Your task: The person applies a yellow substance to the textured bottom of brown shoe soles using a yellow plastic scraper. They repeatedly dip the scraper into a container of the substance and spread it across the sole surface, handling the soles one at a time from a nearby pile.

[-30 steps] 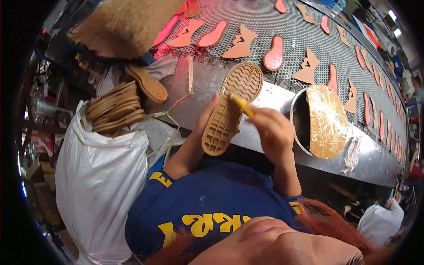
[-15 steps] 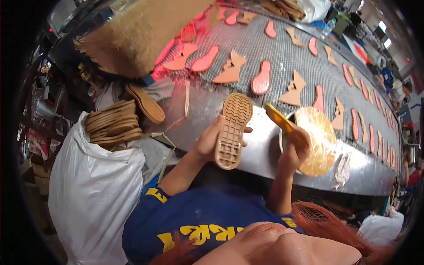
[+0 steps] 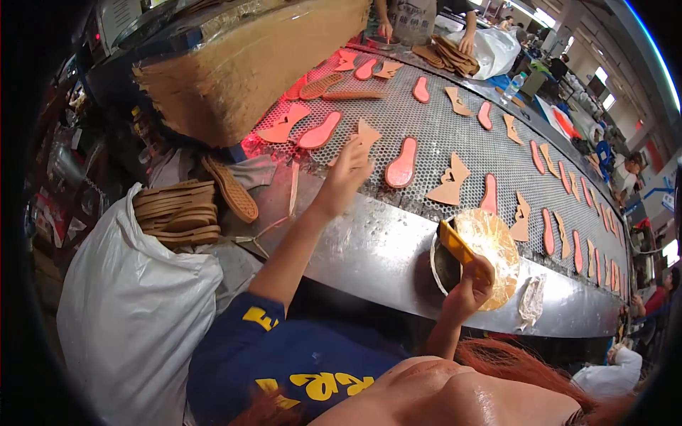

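Observation:
My left hand (image 3: 347, 181) stretches over the mesh conveyor belt (image 3: 398, 78), fingers extended, nothing visible in it. A tan cut-out shoe piece (image 3: 367, 133) lies partly hidden behind its fingertips. Farther up, under red light, one tan shoe sole (image 3: 321, 86) and a second sole, seen edge-on (image 3: 353, 95), rest on the belt. Closed around a yellow-handled brush (image 3: 457, 245), my right hand (image 3: 474, 282) is beside a round pot (image 3: 435, 266). The brush head is at the pot's opening. A round yellowish-brown cover (image 3: 494, 241) hides part of the pot.
Pink insole shapes (image 3: 402, 163) and tan pieces (image 3: 450, 181) lie in rows on the belt. A white sack (image 3: 142, 305) with stacked soles (image 3: 177, 213) stands left, beside a loose sole (image 3: 231, 190). A crumpled white wad (image 3: 531, 302) sits on the metal ledge. Another person's hands (image 3: 467, 42) show beyond.
The sole has left my left hand, which has moved forward over the belt. My right hand has lowered the brush to the pot. The view has shifted, showing more beyond the belt.

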A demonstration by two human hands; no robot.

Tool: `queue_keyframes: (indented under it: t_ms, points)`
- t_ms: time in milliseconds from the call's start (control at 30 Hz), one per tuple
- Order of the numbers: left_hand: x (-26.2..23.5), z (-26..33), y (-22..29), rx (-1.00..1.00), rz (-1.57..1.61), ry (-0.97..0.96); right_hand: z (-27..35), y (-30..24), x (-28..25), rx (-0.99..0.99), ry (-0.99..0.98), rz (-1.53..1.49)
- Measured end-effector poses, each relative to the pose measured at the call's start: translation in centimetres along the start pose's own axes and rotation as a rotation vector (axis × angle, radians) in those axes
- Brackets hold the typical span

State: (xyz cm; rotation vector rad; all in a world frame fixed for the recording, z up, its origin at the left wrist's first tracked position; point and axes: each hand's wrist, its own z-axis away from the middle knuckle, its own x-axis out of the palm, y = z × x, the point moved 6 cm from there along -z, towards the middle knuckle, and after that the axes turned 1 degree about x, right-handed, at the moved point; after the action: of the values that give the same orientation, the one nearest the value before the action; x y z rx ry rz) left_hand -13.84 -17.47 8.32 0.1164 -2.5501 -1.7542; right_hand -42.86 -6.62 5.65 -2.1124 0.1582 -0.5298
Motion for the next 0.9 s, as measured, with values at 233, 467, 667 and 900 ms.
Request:
queue_keyframes:
  t_ms: [233, 467, 667, 900]
  points:
    - [-11.5, 10.9, 0.9, -0.166, -1.429, 0.742, -1.3, -0.9, -3.2, -0.048, 0.081, 0.197]
    - [-17.5, 11.6, -3.9, -0.232, -1.152, 0.900, -2.1, -0.8, -3.1, -0.139, -0.019, 0.682]
    - [-17.1, 12.5, -3.2, -0.056, -0.799, 1.027, -0.9, -0.4, -1.6, -0.243, -0.199, 1.030]
    - [-10.6, 14.8, -0.7, -0.158, 0.232, 0.948, -0.6, 1.2, -0.9, -0.283, -0.316, 1.218]
